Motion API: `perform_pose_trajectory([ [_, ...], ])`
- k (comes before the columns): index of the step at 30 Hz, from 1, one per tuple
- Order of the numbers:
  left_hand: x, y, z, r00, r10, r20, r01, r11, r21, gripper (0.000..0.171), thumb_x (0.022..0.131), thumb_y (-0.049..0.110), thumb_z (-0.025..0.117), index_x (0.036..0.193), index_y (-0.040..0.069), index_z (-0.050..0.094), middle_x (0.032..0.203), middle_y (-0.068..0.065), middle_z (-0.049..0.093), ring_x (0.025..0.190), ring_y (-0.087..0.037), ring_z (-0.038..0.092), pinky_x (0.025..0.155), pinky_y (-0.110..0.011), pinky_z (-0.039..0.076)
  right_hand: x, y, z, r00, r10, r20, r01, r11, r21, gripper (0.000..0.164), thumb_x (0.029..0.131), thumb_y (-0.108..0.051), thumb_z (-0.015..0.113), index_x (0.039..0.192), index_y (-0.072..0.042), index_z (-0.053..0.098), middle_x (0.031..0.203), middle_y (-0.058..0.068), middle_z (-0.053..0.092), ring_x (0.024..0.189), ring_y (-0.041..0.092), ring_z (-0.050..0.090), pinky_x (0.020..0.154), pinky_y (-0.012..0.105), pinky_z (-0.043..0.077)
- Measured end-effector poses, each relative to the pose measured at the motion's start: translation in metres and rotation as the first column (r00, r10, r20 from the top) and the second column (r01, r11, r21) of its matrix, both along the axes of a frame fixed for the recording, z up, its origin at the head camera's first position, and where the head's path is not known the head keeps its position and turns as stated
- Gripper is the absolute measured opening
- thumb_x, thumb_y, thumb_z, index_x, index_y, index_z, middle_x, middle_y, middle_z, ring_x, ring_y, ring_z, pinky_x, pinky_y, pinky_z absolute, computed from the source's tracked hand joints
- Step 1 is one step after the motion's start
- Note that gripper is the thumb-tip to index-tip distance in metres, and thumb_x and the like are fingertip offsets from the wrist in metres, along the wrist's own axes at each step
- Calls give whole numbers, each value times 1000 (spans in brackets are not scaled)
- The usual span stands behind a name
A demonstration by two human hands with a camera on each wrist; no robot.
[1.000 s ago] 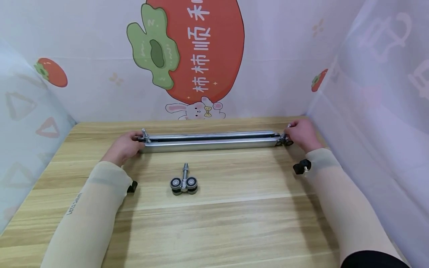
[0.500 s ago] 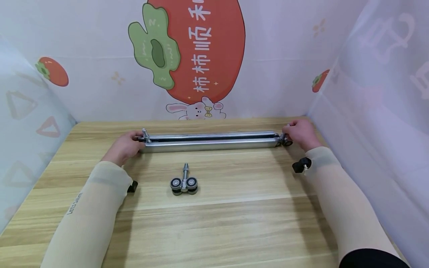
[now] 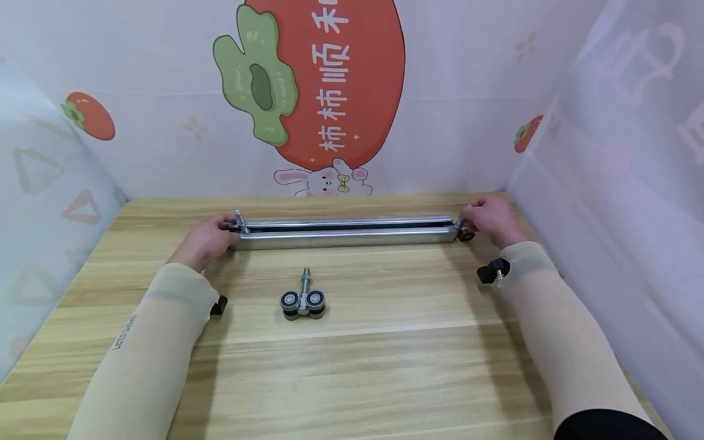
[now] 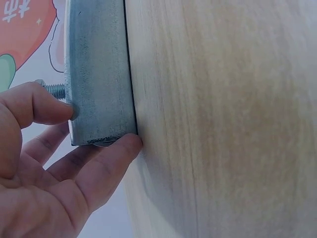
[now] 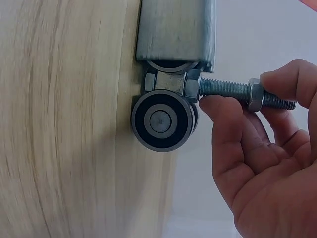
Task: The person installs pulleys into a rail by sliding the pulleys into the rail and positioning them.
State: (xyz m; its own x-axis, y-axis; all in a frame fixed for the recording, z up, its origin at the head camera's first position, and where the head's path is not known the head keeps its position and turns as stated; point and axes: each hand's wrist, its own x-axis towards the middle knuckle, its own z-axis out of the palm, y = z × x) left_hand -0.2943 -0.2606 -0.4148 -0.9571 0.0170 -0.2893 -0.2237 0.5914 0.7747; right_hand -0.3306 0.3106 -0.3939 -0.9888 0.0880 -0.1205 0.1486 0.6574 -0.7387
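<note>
A silver metal channel rail [image 3: 346, 239] lies crosswise near the back of the table, its slot facing up. My left hand [image 3: 206, 239] holds its left end; the left wrist view shows the thumb on the top edge and fingers against the end. A threaded bolt [image 4: 56, 90] stands up from the slot there; what bears it is hidden. At the right end, my right hand [image 3: 489, 219] pinches the bolt [image 5: 225, 89] of a roller trolley [image 5: 162, 120]. One wheel pair sits partly inside the rail's mouth, the other outside. Another roller trolley [image 3: 303, 300] lies in front of the rail.
The wood-grain table [image 3: 352, 366] is bordered by a printed cloth backdrop [image 3: 440, 122] behind and cloth walls at both sides. The right cloth wall [image 3: 616, 201] is close to my right forearm.
My right hand has shifted slightly left, and the trolley it pinches has slid partly into the rail's right end. The left hand and the rail stay almost unchanged.
</note>
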Motion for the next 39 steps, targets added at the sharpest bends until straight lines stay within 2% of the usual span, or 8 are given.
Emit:
perform_pose_trajectory([
  [3, 0, 0, 1, 1000, -3, 0, 3, 1000, -3, 55, 99, 8, 51, 150, 0, 33, 149, -28, 32, 123, -38, 42, 96, -47, 47, 0, -6, 0, 1000, 5, 0, -5, 1000, 0, 24, 93, -19, 60, 100, 3, 64, 91, 14, 66, 83, 29, 62, 72, 41, 52],
  [6, -1, 0, 1, 1000, -10, 0, 10, 1000, -9, 54, 99, 9, 51, 150, 0, 34, 149, -28, 32, 122, -37, 42, 96, -47, 47, 1, -11, 1, 1000, 7, 10, -7, 1000, 14, 25, 94, -22, 61, 104, 2, 65, 96, 16, 65, 86, 30, 61, 70, 39, 49],
  [17, 0, 1, 3, 1000, 13, 20, -13, 1000, 0, 51, 100, 9, 51, 148, 2, 37, 145, -26, 36, 121, -37, 41, 99, -49, 45, 0, -20, 1, 1000, 19, -3, -18, 996, 82, 23, 93, -23, 63, 100, -1, 66, 99, 14, 65, 88, 28, 48, 67, 37, 38],
  [29, 0, -1, 1, 1000, 22, 20, -23, 999, 36, 53, 99, 6, 52, 149, 0, 35, 145, -27, 35, 118, -36, 42, 97, -48, 46, -1, -37, 4, 999, 46, -28, -43, 994, 102, 19, 94, -20, 64, 98, -1, 66, 99, 15, 65, 89, 28, 49, 70, 38, 41],
  [33, 0, 0, 2, 1000, 25, 11, -25, 999, 38, 51, 99, 6, 51, 148, 1, 37, 144, -27, 35, 116, -37, 43, 96, -47, 47, 0, -51, 6, 998, 62, -18, -60, 995, 83, 18, 95, -20, 65, 99, -2, 65, 99, 15, 63, 89, 28, 50, 70, 38, 43],
  [39, -2, 0, 0, 1000, 14, 8, -15, 999, 34, 51, 100, 7, 51, 148, 0, 37, 145, -28, 34, 117, -37, 43, 96, -48, 47, -1, -78, 4, 991, 118, -57, -112, 989, 97, 17, 93, -19, 66, 96, -2, 65, 93, 10, 61, 82, 25, 50, 65, 35, 43],
])
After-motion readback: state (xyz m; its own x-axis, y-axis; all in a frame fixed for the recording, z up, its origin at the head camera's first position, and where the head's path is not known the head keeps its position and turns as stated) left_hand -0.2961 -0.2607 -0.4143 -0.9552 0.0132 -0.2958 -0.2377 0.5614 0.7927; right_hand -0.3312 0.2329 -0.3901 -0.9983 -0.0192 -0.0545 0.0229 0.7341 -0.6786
